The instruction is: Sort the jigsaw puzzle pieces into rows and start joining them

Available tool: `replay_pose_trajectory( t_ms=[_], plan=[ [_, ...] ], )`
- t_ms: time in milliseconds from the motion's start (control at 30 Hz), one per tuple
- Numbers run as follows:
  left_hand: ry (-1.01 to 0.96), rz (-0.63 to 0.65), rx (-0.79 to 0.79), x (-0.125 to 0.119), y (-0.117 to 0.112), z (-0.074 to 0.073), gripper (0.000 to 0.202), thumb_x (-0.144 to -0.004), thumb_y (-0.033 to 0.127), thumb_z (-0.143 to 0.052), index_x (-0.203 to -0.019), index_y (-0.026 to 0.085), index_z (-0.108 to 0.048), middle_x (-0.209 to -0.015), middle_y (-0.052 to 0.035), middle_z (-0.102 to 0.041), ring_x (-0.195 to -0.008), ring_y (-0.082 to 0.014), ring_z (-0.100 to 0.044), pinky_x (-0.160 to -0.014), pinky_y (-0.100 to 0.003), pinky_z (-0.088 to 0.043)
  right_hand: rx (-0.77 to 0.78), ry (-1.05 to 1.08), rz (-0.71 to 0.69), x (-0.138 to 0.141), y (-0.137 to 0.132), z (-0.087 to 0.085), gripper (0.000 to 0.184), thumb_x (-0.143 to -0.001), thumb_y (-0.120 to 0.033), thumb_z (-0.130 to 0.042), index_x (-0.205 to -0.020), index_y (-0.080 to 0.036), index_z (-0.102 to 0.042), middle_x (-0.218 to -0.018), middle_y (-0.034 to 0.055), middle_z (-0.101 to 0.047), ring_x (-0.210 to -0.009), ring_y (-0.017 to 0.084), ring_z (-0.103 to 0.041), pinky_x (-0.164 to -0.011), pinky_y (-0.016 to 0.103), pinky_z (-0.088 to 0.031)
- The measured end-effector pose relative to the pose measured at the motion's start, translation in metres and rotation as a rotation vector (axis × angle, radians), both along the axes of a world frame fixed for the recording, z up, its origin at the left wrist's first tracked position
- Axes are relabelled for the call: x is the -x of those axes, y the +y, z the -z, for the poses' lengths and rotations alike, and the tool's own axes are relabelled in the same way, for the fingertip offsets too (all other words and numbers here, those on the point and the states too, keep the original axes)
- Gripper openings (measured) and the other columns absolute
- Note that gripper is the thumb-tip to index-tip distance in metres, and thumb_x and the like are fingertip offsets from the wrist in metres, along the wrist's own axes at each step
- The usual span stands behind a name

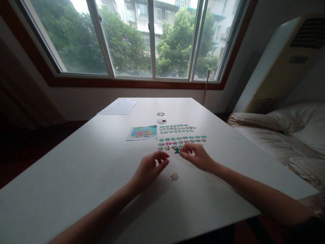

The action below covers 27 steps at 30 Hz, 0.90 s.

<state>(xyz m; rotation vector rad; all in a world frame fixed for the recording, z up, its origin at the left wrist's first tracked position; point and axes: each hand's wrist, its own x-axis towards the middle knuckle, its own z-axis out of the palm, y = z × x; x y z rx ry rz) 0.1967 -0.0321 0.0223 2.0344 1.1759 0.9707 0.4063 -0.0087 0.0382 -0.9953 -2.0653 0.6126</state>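
Observation:
Between the thumb and fingers of my right hand (196, 156) is a dark green jigsaw puzzle piece (177, 150), held at the near edge of the laid-out pieces. My left hand (153, 166) hovers to the left with thumb and fingertips a little apart and nothing visible between them. Rows of loose teal, pink and yellow puzzle pieces (185, 138) lie just beyond both hands. Nearer to me, a single pale puzzle piece (174, 176) rests by itself on the white table. A picture card (142, 132) with colourful cartoon figures lies left of the rows.
The white table (83, 169) stretches toward the window. Two round flat items (161, 121) lie behind the rows, and white paper sheets (118, 107) lie at the far left. A pale sofa (274, 135) stands along the right side, near a tall air-conditioning unit (276, 64).

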Motion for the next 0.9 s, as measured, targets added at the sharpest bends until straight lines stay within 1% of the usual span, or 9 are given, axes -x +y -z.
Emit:
replay_pose_trajectory(
  t_ms=[67, 133, 267, 367, 467, 567, 667, 800, 900],
  plan=[
    [0.173, 0.075, -0.147, 0.002, -0.001, 0.002, 0.015, -0.08, 0.023, -0.05, -0.091, 0.019, -0.059, -0.085, -0.004, -0.062, -0.077, -0.0161, -0.055, -0.071, -0.03, -0.045, -0.013, 0.031, 0.074, -0.01, 0.011, 0.001, 0.014, -0.076, -0.027, -0.053, -0.069, -0.015, -0.056, -0.059, -0.002, -0.052, -0.056, 0.009, -0.043, -0.053, 0.021, -0.034],
    [0.308, 0.185, -0.237, 0.002, -0.004, 0.003, 0.018, -0.081, 0.02, -0.049, -0.095, 0.021, -0.059, -0.094, -0.0054, -0.061, -0.088, -0.0183, -0.052, -0.078, -0.032, -0.043, 0.001, 0.06, 0.125, -0.019, 0.022, 0.003, 0.017, -0.076, -0.03, -0.052, -0.068, -0.014, -0.055, -0.058, -0.0022, -0.049, -0.054, 0.009, -0.041, -0.052, 0.021, -0.033],
    [0.507, 0.329, -0.286, 0.001, -0.01, -0.001, 0.025, -0.083, 0.022, -0.046, -0.105, 0.027, -0.057, -0.103, -0.006, -0.056, -0.09, -0.0191, -0.05, -0.08, -0.034, -0.041, 0.036, 0.101, 0.144, -0.029, 0.033, 0.007, 0.021, -0.077, -0.033, -0.052, -0.068, -0.014, -0.055, -0.058, -0.0021, -0.048, -0.055, 0.009, -0.041, -0.052, 0.021, -0.033],
    [0.571, 0.343, -0.29, 0.001, -0.011, -0.006, 0.024, -0.084, 0.021, -0.045, -0.103, 0.03, -0.058, -0.105, -0.0051, -0.053, -0.089, -0.0187, -0.049, -0.079, -0.035, -0.041, 0.038, 0.093, 0.132, -0.029, 0.034, 0.01, 0.022, -0.077, -0.034, -0.053, -0.069, -0.014, -0.055, -0.059, -0.0022, -0.049, -0.055, 0.009, -0.041, -0.052, 0.021, -0.033],
    [0.574, 0.33, -0.291, 0.004, -0.01, -0.007, 0.023, -0.084, 0.022, -0.045, -0.101, 0.029, -0.058, -0.103, -0.0052, -0.054, -0.088, -0.0184, -0.049, -0.079, -0.034, -0.04, 0.033, 0.065, 0.128, -0.029, 0.035, 0.012, 0.023, -0.077, -0.035, -0.053, -0.069, -0.014, -0.056, -0.058, -0.0022, -0.049, -0.054, 0.009, -0.041, -0.051, 0.021, -0.032],
    [0.554, 0.312, -0.31, 0.006, -0.008, -0.005, 0.021, -0.084, 0.023, -0.045, -0.1, 0.027, -0.058, -0.098, -0.0048, -0.055, -0.086, -0.0179, -0.05, -0.077, -0.033, -0.039, 0.055, 0.025, 0.106, -0.037, 0.048, 0.013, 0.025, -0.076, -0.037, -0.051, -0.071, -0.014, -0.058, -0.059, -0.0012, -0.052, -0.054, 0.009, -0.043, -0.051, 0.021, -0.033],
    [0.547, 0.31, -0.317, 0.006, -0.007, -0.004, 0.02, -0.084, 0.023, -0.045, -0.099, 0.026, -0.058, -0.096, -0.0046, -0.056, -0.085, -0.0177, -0.05, -0.077, -0.032, -0.039, 0.068, -0.074, 0.146, -0.054, 0.077, 0.011, 0.026, -0.075, -0.038, -0.051, -0.071, -0.013, -0.06, -0.061, 0.0001, -0.056, -0.053, 0.009, -0.044, -0.051, 0.021, -0.034],
    [0.546, 0.315, -0.315, 0.006, -0.006, -0.005, 0.02, -0.085, 0.023, -0.044, -0.098, 0.025, -0.059, -0.096, -0.0048, -0.057, -0.085, -0.0175, -0.05, -0.076, -0.032, -0.039, 0.049, -0.258, 0.379, -0.082, 0.13, 0.008, 0.024, -0.073, -0.035, -0.051, -0.073, -0.014, -0.063, -0.066, 0.0022, -0.061, -0.059, 0.011, -0.049, -0.056, 0.022, -0.036],
    [0.538, 0.311, -0.329, 0.006, -0.005, -0.005, 0.02, -0.084, 0.023, -0.044, -0.097, 0.025, -0.059, -0.094, -0.0047, -0.057, -0.084, -0.0172, -0.051, -0.075, -0.031, -0.039, 0.077, -0.304, 0.457, -0.097, 0.166, 0.013, 0.024, -0.072, -0.032, -0.051, -0.074, -0.013, -0.064, -0.067, 0.0038, -0.062, -0.062, 0.013, -0.051, -0.057, 0.023, -0.035]
  ],
)
